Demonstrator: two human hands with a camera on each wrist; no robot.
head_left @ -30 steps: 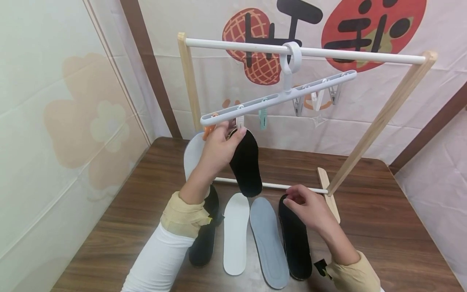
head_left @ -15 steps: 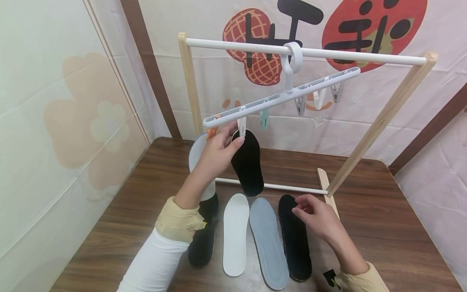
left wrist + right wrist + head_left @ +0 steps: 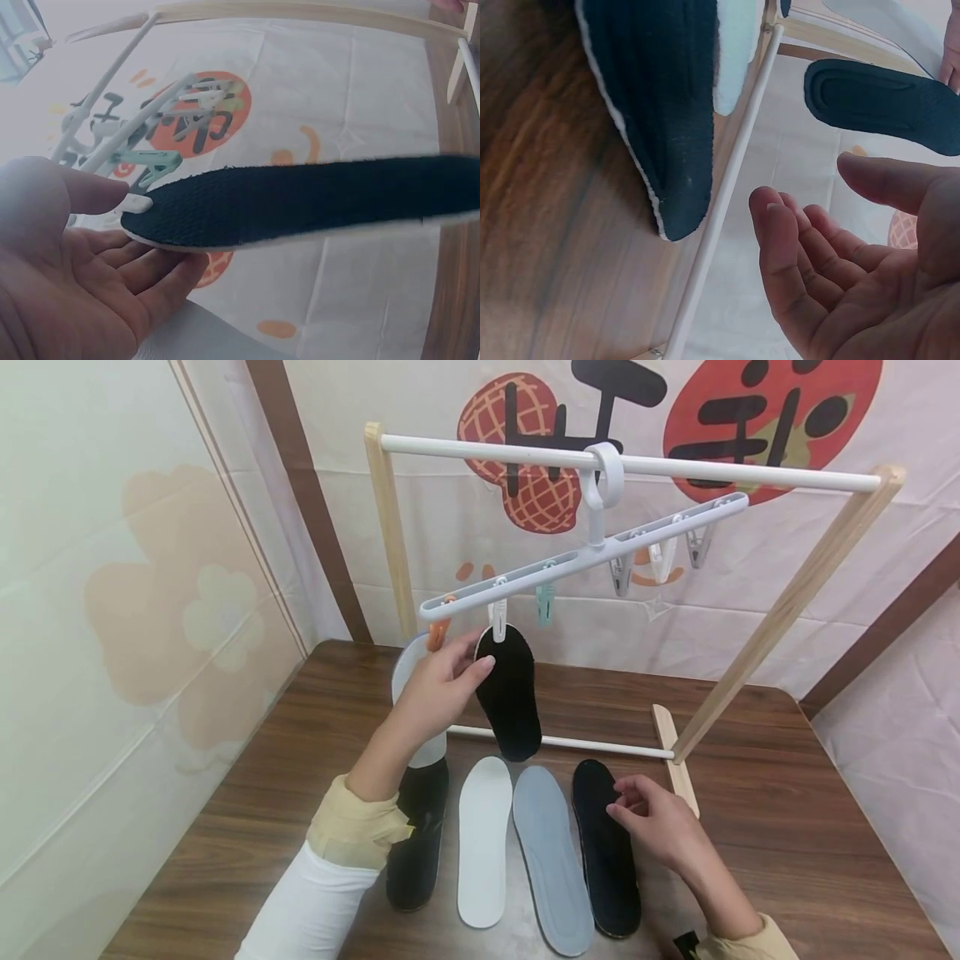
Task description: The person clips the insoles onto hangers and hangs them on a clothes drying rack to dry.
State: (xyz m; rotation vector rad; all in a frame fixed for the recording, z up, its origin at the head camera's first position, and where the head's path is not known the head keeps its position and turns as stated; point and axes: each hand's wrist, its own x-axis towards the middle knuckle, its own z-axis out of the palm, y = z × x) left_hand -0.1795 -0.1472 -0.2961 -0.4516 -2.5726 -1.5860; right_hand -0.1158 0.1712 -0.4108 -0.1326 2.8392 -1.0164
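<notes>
From the nearer right hand [image 3: 658, 823], thumb and fingers apart, the rightmost black insole [image 3: 607, 864] lies toward eight o'clock, lengthwise roughly twelve-to-six.

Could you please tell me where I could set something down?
The table is bare right of the wooden foot and left of the left sleeve. Front centre is crowded with the left black insole, white insole, gray insole and right black insole.
</notes>
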